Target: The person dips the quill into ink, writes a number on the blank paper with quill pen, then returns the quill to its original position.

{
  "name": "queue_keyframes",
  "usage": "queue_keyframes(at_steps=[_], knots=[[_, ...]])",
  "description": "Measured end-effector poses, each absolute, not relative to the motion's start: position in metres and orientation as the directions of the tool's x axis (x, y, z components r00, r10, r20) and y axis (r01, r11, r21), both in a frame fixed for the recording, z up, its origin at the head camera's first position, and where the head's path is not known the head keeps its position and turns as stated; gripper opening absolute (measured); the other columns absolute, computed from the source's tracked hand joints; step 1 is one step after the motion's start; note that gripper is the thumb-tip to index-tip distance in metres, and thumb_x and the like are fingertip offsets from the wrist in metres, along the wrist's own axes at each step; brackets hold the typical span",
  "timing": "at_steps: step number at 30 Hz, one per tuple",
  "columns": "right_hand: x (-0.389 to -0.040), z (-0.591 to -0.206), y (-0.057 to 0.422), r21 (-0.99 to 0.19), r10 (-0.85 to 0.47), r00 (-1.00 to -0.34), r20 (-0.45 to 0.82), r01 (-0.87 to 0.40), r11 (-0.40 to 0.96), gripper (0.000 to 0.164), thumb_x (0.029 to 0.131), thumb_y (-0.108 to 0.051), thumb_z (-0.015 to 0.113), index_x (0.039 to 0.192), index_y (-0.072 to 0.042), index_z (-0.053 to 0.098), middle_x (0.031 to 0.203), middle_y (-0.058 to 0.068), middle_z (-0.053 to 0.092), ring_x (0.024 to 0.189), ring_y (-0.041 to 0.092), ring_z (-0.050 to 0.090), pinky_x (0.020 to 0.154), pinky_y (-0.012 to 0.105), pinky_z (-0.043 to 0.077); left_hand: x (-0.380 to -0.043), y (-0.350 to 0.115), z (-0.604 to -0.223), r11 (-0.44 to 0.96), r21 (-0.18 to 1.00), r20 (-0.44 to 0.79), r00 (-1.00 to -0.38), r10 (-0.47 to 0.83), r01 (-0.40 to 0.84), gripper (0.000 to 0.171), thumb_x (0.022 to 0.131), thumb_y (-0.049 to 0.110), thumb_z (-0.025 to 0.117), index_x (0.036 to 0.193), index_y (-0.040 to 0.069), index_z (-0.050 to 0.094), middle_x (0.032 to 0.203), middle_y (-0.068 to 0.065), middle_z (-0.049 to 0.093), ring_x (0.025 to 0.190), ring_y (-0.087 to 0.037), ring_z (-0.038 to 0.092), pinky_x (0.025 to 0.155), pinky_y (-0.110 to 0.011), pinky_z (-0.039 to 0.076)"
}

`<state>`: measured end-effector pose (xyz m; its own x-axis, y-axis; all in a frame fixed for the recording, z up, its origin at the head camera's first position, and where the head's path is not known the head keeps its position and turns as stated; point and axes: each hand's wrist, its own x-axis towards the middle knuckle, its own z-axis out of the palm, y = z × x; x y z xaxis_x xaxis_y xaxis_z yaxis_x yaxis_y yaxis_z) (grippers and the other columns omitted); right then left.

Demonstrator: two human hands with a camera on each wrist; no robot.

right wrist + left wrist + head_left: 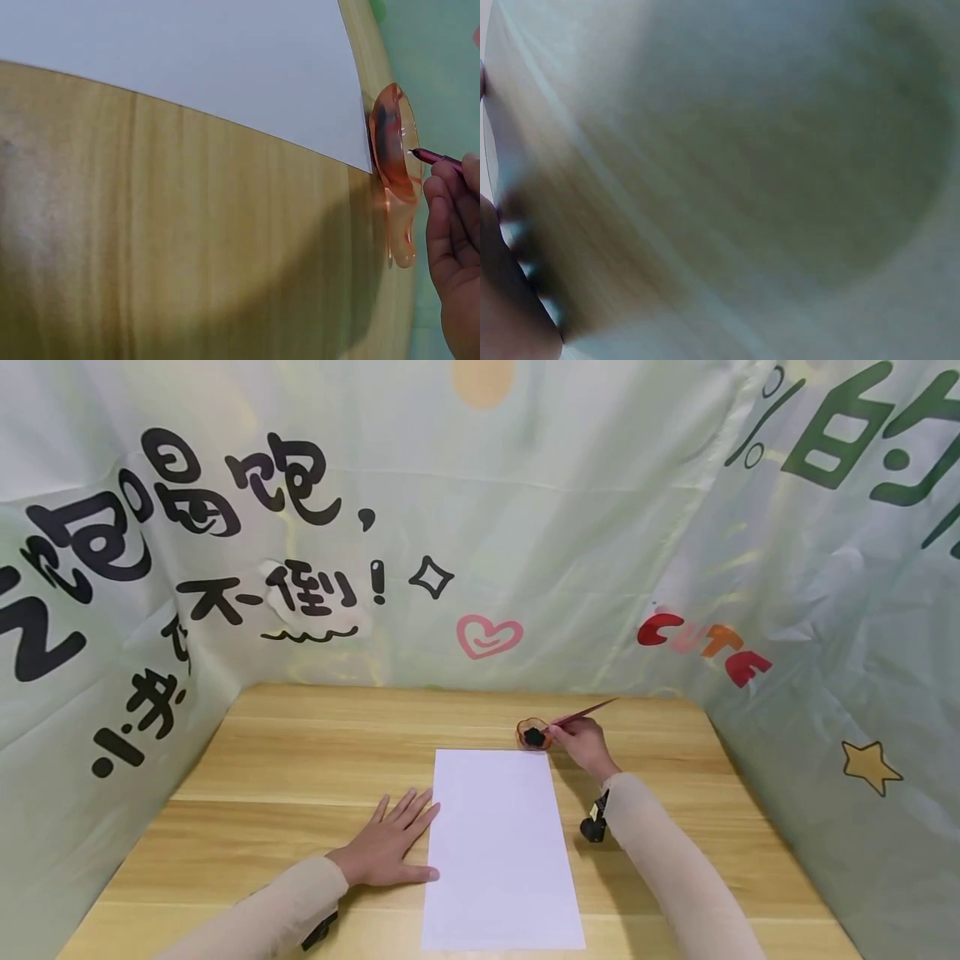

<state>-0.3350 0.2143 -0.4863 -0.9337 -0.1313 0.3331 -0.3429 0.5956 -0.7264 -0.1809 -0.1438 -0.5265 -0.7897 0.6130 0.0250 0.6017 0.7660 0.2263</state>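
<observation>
My right hand (585, 747) pinches a slim dark red paintbrush (588, 712), its tapered handle slanting up to the right. The brush's lower end is at a small translucent orange dish (391, 139) with black ink (535, 737) in it. In the right wrist view, a stubby clear-orange extension sticks out from the dish's side. A blank white sheet of paper (498, 852) lies lengthwise before me, its far edge close to the dish. Flat with fingers spread, my left hand (386, 843) rests at the sheet's left side, thumb and fingertips at the paper's edge.
The wooden table (300, 735) is enclosed by a pale printed cloth (585, 568) at the back and both sides. Black wrist cameras (594, 822) are strapped near both sleeves. The left wrist view is blurred, with part of the hand (510, 307) at its left edge.
</observation>
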Motion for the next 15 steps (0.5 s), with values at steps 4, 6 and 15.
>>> queue_keyframes(at_steps=[4,6,15], knots=[[-0.339,-0.481,0.213,-0.726,-0.126,-0.954,0.274,-0.291,0.624,0.017,0.084,-0.020,0.061,0.089,-0.006,0.070,0.081,0.007,0.069,0.073,0.019,0.064,0.065,0.033,0.051,-0.181,-0.143,-0.525,0.768,0.218,0.018,-0.790,0.613,0.602,0.093,0.075,0.075,0.034,0.144,0.017,0.014,0.150,-0.005,0.004,0.135,-0.030,0.005,0.102,-0.059,0.004],[-0.341,-0.477,0.212,-0.731,-0.121,-0.963,0.241,-0.262,0.630,0.018,0.085,-0.021,0.061,0.089,-0.007,0.070,0.081,0.006,0.068,0.073,0.019,0.063,0.065,0.034,0.050,-0.181,-0.143,-0.525,0.770,0.209,0.018,-0.790,0.613,0.603,0.093,0.075,0.075,0.034,0.144,0.017,0.014,0.150,-0.005,0.005,0.135,-0.030,0.005,0.102,-0.059,0.004],[-0.339,-0.472,0.206,-0.688,-0.127,-0.978,0.163,-0.205,0.696,0.016,0.085,-0.022,0.060,0.088,-0.010,0.070,0.082,0.004,0.068,0.075,0.017,0.061,0.066,0.033,0.049,-0.181,-0.143,-0.528,0.773,0.206,0.016,-0.792,0.610,0.600,0.093,0.075,0.076,0.033,0.144,0.017,0.013,0.150,0.000,0.008,0.135,-0.030,0.005,0.102,-0.059,0.003]])
